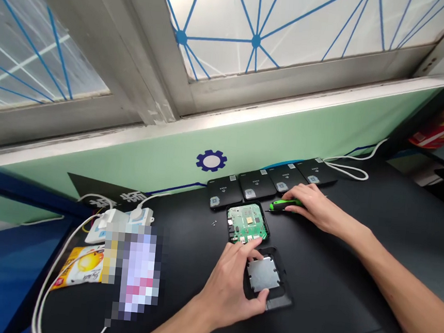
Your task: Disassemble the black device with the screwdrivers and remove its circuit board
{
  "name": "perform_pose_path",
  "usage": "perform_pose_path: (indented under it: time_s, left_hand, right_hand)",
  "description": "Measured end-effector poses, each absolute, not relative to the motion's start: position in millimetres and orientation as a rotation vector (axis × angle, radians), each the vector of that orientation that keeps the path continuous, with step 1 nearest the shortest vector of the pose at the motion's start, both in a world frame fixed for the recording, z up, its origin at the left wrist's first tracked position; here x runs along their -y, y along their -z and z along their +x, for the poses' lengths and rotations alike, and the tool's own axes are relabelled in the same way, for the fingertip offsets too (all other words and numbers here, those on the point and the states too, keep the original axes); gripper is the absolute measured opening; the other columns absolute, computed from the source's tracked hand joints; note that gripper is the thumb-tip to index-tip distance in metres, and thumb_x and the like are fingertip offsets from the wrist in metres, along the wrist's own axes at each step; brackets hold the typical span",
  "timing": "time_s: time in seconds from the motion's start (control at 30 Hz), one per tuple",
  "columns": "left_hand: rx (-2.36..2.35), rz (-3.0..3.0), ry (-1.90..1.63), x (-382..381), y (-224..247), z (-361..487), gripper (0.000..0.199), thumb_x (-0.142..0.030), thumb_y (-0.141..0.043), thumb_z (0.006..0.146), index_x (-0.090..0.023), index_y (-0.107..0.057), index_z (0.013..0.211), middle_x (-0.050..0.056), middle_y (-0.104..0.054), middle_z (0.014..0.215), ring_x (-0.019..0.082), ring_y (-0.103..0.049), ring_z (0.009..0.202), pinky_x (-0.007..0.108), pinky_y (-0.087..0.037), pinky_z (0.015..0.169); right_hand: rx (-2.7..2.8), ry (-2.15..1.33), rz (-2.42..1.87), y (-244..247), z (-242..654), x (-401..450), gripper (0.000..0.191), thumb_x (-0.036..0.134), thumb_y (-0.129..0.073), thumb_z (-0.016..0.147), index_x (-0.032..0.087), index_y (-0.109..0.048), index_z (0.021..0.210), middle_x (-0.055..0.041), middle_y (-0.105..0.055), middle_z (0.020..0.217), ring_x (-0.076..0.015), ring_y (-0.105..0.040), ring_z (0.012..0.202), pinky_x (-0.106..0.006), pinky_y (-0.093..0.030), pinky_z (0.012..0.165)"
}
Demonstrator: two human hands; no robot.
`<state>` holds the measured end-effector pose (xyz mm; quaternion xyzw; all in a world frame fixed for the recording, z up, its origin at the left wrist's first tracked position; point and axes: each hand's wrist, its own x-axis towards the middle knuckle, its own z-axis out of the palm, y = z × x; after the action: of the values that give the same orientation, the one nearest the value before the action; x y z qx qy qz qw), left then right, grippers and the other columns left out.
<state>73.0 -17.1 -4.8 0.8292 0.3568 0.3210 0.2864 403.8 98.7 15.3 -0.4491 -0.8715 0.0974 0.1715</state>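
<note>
Item one on my feed: my right hand, at centre right of the frame, fingers closed around a green-and-black screwdriver, its shaft pointing left across the black table. Item two: my left hand, at bottom centre, fingers spread over a square metal plate seated in a black casing half; I cannot tell whether they grip it or only rest on it. The index fingertip sits at the lower edge of a green circuit board, which lies in a black housing just above the plate. Beside the board, to its left, lie tiny screws. Along the far table edge, four black device cases stand in a row, with a white cable at their right end. At left: a white power strip and a yellow packet, partly behind a pixelated patch. Above: a green wall with a blue gear emblem, and a window with blue lines.
</note>
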Motion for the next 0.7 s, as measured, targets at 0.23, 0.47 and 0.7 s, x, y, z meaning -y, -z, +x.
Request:
perform_pose_path:
  time_s: [0.23, 0.47, 0.7]
  left_hand:
    - [-1.044, 2.165, -0.810, 16, -1, 72, 0.109, -0.010, -0.084, 0.077, -0.031, -0.032, 0.171, 0.006, -0.077, 0.127, 0.029, -0.071, 0.106, 0.047, -0.053, 0.104]
    - [-1.019, 2.235, -0.828, 10, -5, 72, 0.111, -0.014, -0.085, 0.078, -0.033, -0.030, 0.173, 0.003, -0.078, 0.125, 0.026, -0.072, 0.100, 0.043, -0.051, 0.104]
    - [-0.880, 2.340, -0.837, -1, -9, 69, 0.100, -0.020, -0.086, 0.083, -0.031, -0.038, 0.170, 0.003, -0.080, 0.125, 0.025, -0.075, 0.104, 0.040, -0.049, 0.105]
  right_hand:
    - [2.512, -0.028, -1.255, -13, 390, -95, 0.035, 0.026, -0.044, 0.121, 0.015, -0.073, 0.136, -0.0204, -0.072, 0.119, -0.0335, -0.070, 0.095, -0.050, -0.054, 0.092]
    - [2.273, 0.336, -1.162, -35, 371, -68, 0.029, 0.021, -0.048, 0.120, 0.014, -0.060, 0.145, -0.0154, -0.064, 0.120, -0.0239, -0.068, 0.082, -0.036, -0.058, 0.073]
    - [2.200, 0.310, -1.254, -27, 360, -62, 0.026, 0.032, -0.060, 0.113, 0.016, -0.070, 0.130, -0.0102, -0.061, 0.109, -0.0198, -0.060, 0.068, -0.031, -0.046, 0.056]
